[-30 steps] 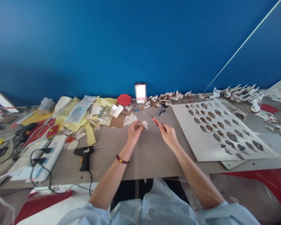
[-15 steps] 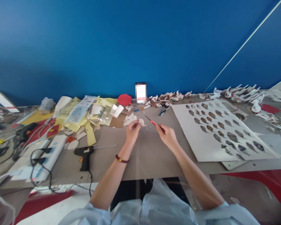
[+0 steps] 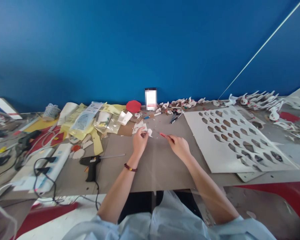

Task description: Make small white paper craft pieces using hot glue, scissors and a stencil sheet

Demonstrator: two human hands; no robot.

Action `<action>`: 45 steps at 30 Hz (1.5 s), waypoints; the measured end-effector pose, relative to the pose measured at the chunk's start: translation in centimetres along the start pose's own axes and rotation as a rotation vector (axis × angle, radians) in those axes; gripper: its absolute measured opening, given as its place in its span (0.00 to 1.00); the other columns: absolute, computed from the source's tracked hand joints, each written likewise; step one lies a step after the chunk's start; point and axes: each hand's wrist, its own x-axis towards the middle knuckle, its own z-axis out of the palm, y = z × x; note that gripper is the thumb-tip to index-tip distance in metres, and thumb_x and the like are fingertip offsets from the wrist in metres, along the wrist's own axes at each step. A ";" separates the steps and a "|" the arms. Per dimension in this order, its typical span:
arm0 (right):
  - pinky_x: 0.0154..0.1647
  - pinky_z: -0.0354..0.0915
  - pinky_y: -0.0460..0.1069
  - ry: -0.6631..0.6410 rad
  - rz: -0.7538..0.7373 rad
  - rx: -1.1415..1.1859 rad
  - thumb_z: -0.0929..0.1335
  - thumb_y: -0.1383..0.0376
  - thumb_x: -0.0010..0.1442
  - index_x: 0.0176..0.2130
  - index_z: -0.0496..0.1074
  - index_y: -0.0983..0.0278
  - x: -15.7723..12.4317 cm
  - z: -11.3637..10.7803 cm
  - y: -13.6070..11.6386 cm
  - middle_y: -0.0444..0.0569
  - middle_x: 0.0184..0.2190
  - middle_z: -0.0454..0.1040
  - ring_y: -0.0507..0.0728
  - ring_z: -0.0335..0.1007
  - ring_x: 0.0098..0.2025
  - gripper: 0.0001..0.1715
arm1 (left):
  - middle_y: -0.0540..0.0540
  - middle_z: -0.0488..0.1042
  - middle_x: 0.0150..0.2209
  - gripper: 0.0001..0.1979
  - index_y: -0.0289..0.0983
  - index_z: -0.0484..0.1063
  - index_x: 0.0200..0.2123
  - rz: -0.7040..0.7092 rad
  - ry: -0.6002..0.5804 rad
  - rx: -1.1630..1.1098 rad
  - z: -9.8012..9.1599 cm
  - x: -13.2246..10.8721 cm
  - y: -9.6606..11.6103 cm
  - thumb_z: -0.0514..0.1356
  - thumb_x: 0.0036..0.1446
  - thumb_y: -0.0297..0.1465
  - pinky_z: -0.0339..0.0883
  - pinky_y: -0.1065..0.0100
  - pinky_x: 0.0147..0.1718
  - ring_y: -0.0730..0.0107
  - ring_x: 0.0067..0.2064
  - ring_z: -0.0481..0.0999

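Near the middle of the table, my left hand (image 3: pixel 140 141) pinches a small white cut-out piece (image 3: pixel 150 132), which sticks out to the right of the fingertips. My right hand (image 3: pixel 178 145) is closed round the red handle of a thin tool (image 3: pixel 162 134); its narrow tip points left toward the white piece, with a small gap between them. The tip is faint and blurred. Just behind my left hand lies a white card (image 3: pixel 139 126) with small cut marks.
A black glue gun (image 3: pixel 91 165) with a cord lies left of my left forearm, near a white power strip (image 3: pixel 56 166). To the right is a large white board (image 3: pixel 205 146) with many holes. A phone (image 3: pixel 150 99) and small white bird-like pieces (image 3: pixel 187 102) line the wall.
The white piece has turned in my left hand and sits slightly further left and lower. The red-handled tool now lies at a flatter angle. My right hand has barely moved.
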 end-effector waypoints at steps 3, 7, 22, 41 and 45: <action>0.23 0.48 0.46 -0.018 -0.005 -0.022 0.57 0.54 0.65 0.39 0.75 0.57 0.0 0.1 0.0 0.47 0.27 0.76 0.53 0.68 0.26 0.21 | 0.47 0.76 0.29 0.16 0.40 0.72 0.43 0.016 -0.013 0.085 0.1 -0.2 -0.2 0.63 0.48 0.31 0.62 0.66 0.38 0.64 0.31 0.72; 0.23 0.48 0.46 0.013 0.012 -0.007 0.57 0.54 0.64 0.38 0.75 0.57 -0.1 0.0 -0.3 0.46 0.28 0.76 0.53 0.68 0.27 0.21 | 0.45 0.77 0.32 0.13 0.40 0.73 0.42 0.145 -0.059 0.257 -0.2 -0.1 0.0 0.61 0.51 0.30 0.62 0.63 0.43 0.60 0.37 0.73; 0.27 0.56 0.47 0.041 0.016 -0.132 0.59 0.62 0.63 0.50 0.71 0.54 -0.6 -1.4 -0.3 0.47 0.35 0.78 0.55 0.72 0.32 0.19 | 0.43 0.75 0.41 0.09 0.41 0.75 0.34 0.432 -0.357 0.454 -0.4 0.2 -0.3 0.56 0.55 0.24 0.61 0.61 0.47 0.60 0.47 0.71; 0.25 0.55 0.47 -0.111 -0.116 -0.282 0.59 0.66 0.62 0.51 0.71 0.48 -1.8 -2.8 -1.2 0.46 0.35 0.78 0.56 0.73 0.31 0.22 | 0.45 0.77 0.38 0.09 0.42 0.75 0.28 0.394 -0.330 0.389 0.0 -0.1 0.1 0.57 0.54 0.25 0.60 0.63 0.42 0.59 0.44 0.72; 0.27 0.57 0.47 -0.137 -0.104 -0.280 0.59 0.67 0.61 0.51 0.71 0.48 -1.7 -2.7 -1.3 0.47 0.35 0.78 0.55 0.73 0.32 0.23 | 0.46 0.77 0.39 0.09 0.42 0.75 0.28 0.422 -0.322 0.439 0.0 -0.1 0.1 0.57 0.54 0.25 0.61 0.64 0.41 0.60 0.44 0.72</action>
